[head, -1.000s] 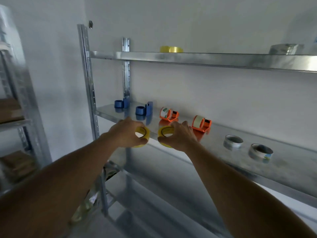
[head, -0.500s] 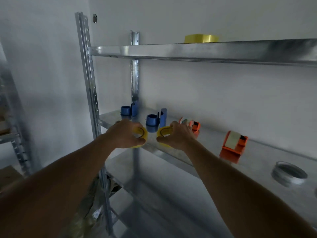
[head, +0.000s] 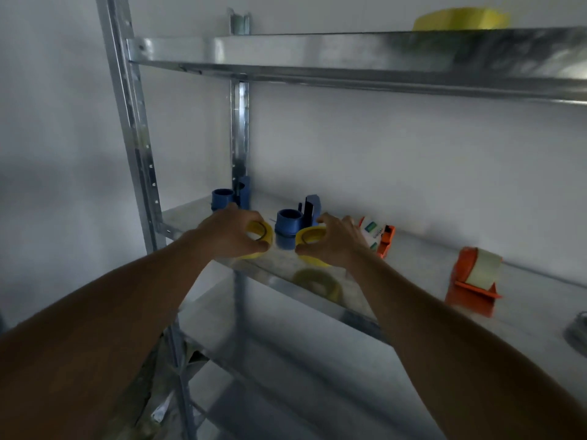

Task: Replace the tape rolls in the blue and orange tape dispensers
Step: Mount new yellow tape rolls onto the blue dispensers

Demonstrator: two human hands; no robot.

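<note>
My left hand (head: 230,235) grips a yellow tape roll (head: 262,238) and my right hand (head: 336,242) grips a second yellow tape roll (head: 313,238), both just above the front edge of the middle metal shelf (head: 397,300). Between the two rolls stands a blue tape dispenser (head: 290,228) with a bare blue hub. Another blue dispenser (head: 227,198) sits further back left by the post. Right of my right hand lies an orange dispenser (head: 382,238) holding a white roll. A second orange dispenser (head: 473,281) with a pale roll stands further right.
A yellow tape roll (head: 457,19) lies on the upper shelf (head: 317,55). A metal ring (head: 578,331) shows at the right edge of the middle shelf. Steel uprights (head: 133,122) frame the rack; a lower shelf (head: 286,376) lies beneath.
The view has drawn closer to the rack and shifted left. Both hands, each holding a yellow roll, have moved forward to either side of the nearer blue dispenser.
</note>
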